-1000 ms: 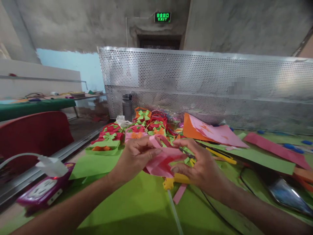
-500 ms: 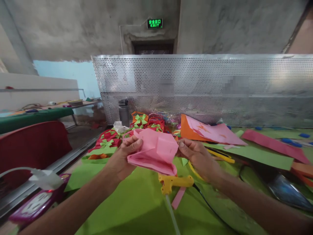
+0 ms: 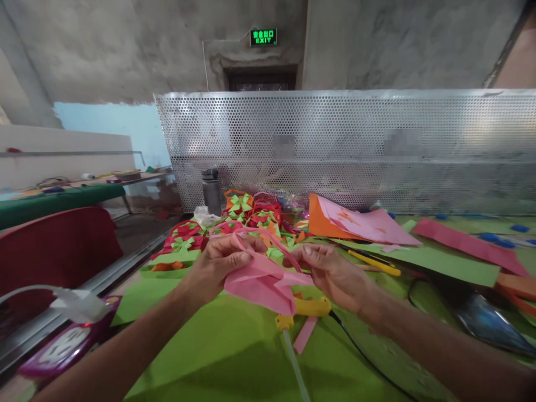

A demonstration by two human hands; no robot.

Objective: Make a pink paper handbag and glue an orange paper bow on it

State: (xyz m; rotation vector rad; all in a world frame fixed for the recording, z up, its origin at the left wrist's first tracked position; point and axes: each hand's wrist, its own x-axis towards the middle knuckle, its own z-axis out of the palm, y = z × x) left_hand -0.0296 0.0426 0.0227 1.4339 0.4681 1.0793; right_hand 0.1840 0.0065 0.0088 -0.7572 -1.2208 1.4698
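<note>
Roughly, the pink felt bag [image 3: 262, 282] looks part-built: it's up in the air between both hands, over the green felt covering the table [image 3: 201, 346], body folded into shape and a strap [image 3: 290, 257] looping over its top. Left hand [image 3: 228, 259] has the bag's upper left edge pinched, thumb in front. Right hand [image 3: 333, 273] is at the strap's right side, fingers bent; can't tell if it's gripping or only touching. Also can't tell if both strap ends are fixed. No bow on the faces I can see; an orange bit [image 3: 298, 295] shows at the lower right edge, attached or not unclear. For reference, the red bag [image 3: 182, 244] and orange bag [image 3: 240, 202] behind carry green bows and look finished. Yellow glue gun [image 3: 312, 306] lies just below the bag, neither hand on it, pink strip [image 3: 305, 335] beside it. My read: body done, strap in hand, trim unconfirmed.
</note>
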